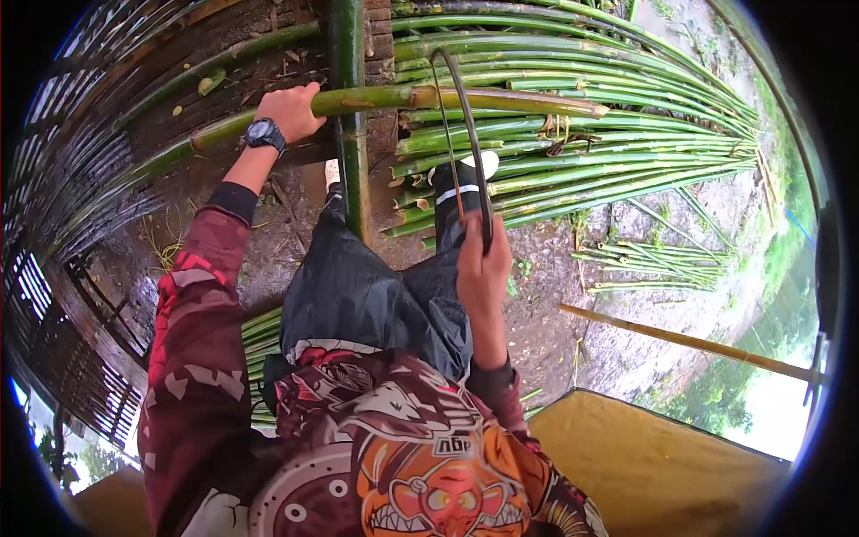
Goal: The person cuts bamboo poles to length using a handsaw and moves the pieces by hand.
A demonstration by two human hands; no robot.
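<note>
My left hand point(293, 113), with a dark watch point(265, 134) on its wrist, is wrapped round a long green-brown bamboo pole point(376, 98). That pole lies crosswise over a thick upright-running green bamboo point(351, 161). In my right hand point(484, 255) is the dark handle end of a bow saw point(472, 134). The saw's curved frame and thin blade cross the pole to the right of the thick bamboo, near a brown stretch of the pole. Whether the blade touches the pole I cannot tell.
Many cut green bamboo poles point(626, 166) lie on the ground beyond my feet, with a smaller pile point(662, 266) to the right. A yellowish tarp point(626, 447) is at the lower right. Bamboo slats point(107, 394) stand at the left. A brown pole point(689, 338) slants at the right.
</note>
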